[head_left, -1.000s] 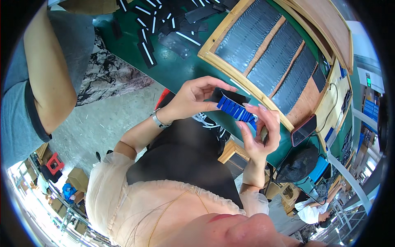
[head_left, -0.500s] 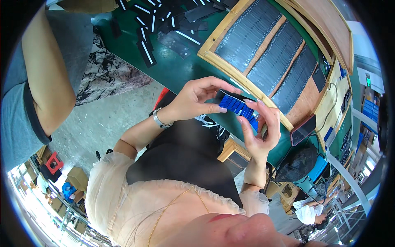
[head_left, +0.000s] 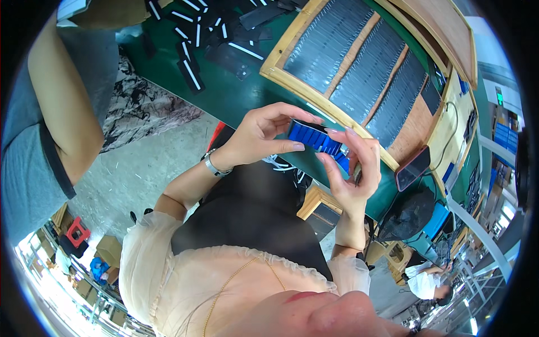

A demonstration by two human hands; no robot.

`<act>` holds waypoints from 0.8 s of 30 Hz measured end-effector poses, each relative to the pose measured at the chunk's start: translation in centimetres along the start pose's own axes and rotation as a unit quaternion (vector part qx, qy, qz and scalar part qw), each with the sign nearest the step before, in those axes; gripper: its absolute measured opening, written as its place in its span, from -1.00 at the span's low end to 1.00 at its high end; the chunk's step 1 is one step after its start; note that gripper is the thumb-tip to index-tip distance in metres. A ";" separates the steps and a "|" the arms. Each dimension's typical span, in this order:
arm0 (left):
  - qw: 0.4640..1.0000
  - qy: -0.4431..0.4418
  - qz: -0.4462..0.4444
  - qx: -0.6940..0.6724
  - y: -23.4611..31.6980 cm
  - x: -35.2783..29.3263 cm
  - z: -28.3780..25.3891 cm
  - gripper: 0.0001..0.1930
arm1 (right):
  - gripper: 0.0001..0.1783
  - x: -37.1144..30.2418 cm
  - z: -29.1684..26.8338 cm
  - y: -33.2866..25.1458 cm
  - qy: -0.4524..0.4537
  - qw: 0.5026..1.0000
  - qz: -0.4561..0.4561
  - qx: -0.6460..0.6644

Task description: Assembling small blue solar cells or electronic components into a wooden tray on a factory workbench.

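Between my hands, over the front edge of the green table point(head_left: 224, 101), is a block point(head_left: 309, 136) with a row of blue segments and a dark upper side. My left hand point(head_left: 264, 133) grips its left end, fingers along the far edge and thumb on the near side. At its right end, my right hand point(head_left: 359, 168) pinches it with thumb and curled fingertips. The fingers hide both ends of the block. Just beyond it lies a wooden frame tray point(head_left: 359, 67) with rows of thin dark plates standing packed together.
Dark flat pieces with white strips point(head_left: 191, 73) lie scattered at the far left of the table. A phone point(head_left: 412, 168) leans by the tray's right corner, near a black mesh item point(head_left: 407, 216). At left is another person's arm point(head_left: 70, 106). A smaller wooden frame point(head_left: 320, 205) sits below the table edge.
The block has turned slightly, so its blue segments face me more. Both hands keep their hold on it, and the whole view has shifted a little.
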State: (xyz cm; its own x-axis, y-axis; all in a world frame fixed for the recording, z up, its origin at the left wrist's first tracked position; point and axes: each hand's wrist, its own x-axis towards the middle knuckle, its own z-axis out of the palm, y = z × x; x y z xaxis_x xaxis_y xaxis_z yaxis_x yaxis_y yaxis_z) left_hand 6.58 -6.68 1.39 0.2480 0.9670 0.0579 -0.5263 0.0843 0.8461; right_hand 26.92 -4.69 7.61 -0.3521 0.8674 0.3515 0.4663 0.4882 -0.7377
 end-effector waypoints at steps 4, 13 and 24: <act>1.000 0.010 -0.029 -0.009 0.1 0.0 0.1 -0.52 | -0.27 0.5 0.5 0.4 0.015 0.999 -0.008 0.047; 0.997 0.030 -0.060 -0.026 0.1 -0.2 0.1 -0.51 | -0.25 0.7 0.3 0.5 0.008 0.999 -0.018 0.042; 0.999 0.003 -0.023 -0.027 -0.4 -0.3 0.2 -0.49 | -0.26 0.4 0.2 0.3 0.009 0.999 -0.011 0.041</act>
State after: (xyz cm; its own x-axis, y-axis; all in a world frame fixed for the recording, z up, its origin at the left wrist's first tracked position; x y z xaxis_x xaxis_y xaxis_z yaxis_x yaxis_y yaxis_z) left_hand 6.87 -7.05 1.15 0.2676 0.9634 0.0168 -0.5581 0.1407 0.8178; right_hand 26.78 -4.16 7.42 -0.3459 0.8588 0.3780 0.3907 0.4981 -0.7741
